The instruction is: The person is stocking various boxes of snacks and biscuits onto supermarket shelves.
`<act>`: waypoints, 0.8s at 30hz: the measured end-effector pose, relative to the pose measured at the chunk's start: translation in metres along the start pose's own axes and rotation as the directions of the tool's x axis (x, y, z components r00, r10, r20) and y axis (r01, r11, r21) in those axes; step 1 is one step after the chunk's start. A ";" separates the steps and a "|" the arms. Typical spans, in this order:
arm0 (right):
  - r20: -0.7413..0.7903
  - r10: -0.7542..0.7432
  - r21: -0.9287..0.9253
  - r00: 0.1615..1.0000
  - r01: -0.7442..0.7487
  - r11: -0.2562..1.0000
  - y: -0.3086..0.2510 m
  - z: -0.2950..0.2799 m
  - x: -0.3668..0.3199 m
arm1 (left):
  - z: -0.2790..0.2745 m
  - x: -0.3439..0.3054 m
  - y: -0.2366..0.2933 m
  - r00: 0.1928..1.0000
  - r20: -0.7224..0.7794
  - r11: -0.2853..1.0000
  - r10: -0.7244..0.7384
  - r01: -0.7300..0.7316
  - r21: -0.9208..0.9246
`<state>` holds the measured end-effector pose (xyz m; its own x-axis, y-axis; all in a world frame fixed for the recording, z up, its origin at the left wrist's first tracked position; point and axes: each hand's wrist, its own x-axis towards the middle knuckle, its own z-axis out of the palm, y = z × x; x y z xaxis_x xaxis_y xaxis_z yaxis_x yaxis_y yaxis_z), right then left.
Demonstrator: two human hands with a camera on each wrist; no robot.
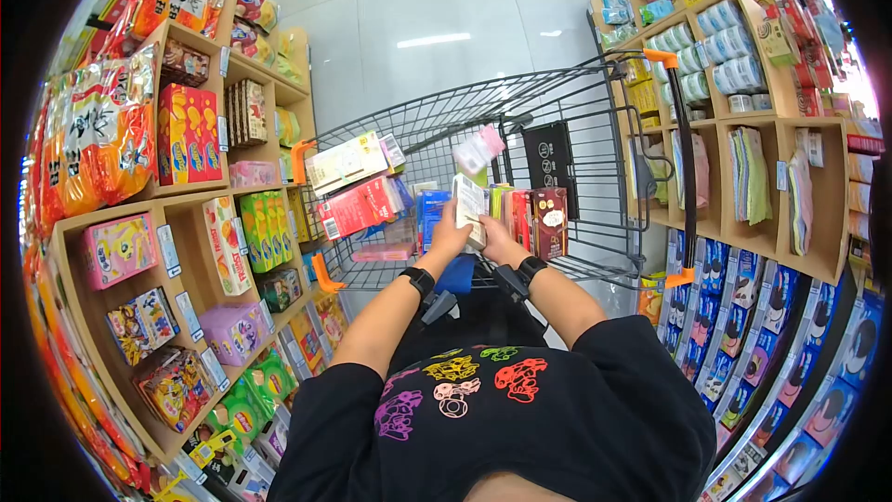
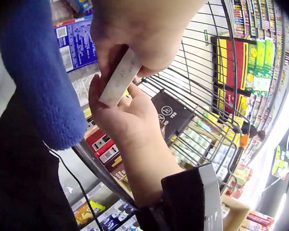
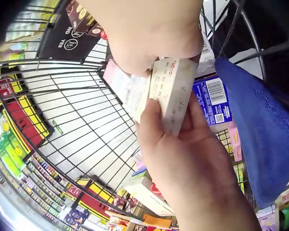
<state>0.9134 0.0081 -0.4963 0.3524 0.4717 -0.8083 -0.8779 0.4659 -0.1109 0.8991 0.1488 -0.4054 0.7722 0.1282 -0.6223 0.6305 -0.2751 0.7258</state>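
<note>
A slim white box [image 1: 470,203] with printed text is held in both hands over the shopping cart. My left hand [image 1: 448,240] grips one side of it, its thumb lying along the printed face [image 3: 169,89] in the right wrist view. From the other side my right hand [image 1: 503,246] holds the same box, fingers curled about its end. In the left wrist view the box's pale narrow side [image 2: 120,79] shows between both hands. Just beyond the hands, a blue package [image 1: 430,209] and a brown box [image 1: 550,228] stand in the cart.
Around me is the black wire cart [image 1: 686,195], holding a cream box [image 1: 346,165], a red box [image 1: 356,208] and a pink-and-white pack [image 1: 478,149]. A blue cloth [image 3: 260,130] hangs near the hands. Snack shelves [image 1: 186,191] line the left; more shelves [image 1: 818,242] stand right.
</note>
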 end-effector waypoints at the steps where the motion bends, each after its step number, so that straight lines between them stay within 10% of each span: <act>1: -0.028 0.005 -0.009 1.000 -0.005 1.000 0.000 0.004 -0.004 | 0.006 0.005 -0.015 1.000 -0.016 1.000 0.021 -0.021 -0.020; 9: -0.050 0.045 -0.295 0.998 -0.058 0.954 -0.028 0.053 -0.053 | -0.032 -0.017 0.013 0.970 0.187 0.760 -0.159 0.241 -0.604; 13: 0.202 -0.296 -0.502 0.934 0.358 0.788 -0.031 0.121 -0.109 | -0.091 -0.057 0.031 0.944 -0.006 0.867 0.330 -0.306 -0.392; 16: 0.679 -0.440 -0.596 0.587 0.792 0.137 -0.021 0.167 -0.151 | -0.136 -0.126 0.062 0.727 -0.330 0.797 0.602 -0.577 0.181; 19: 0.985 -0.171 -0.116 0.037 0.869 -0.480 -0.004 0.244 -0.213 | -0.166 -0.192 0.069 0.332 -0.448 0.555 0.830 -0.561 0.614; 24: 0.901 0.217 0.430 -0.375 0.719 -0.546 0.085 0.290 -0.259 | -0.184 -0.319 0.019 0.063 -0.535 0.531 0.842 -0.268 0.804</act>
<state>0.8410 0.1425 -0.1290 -0.0303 0.5988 0.8003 0.8723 0.4068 -0.2713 0.6791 0.2783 -0.1386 0.6219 0.2862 0.7290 0.0647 -0.9464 0.3164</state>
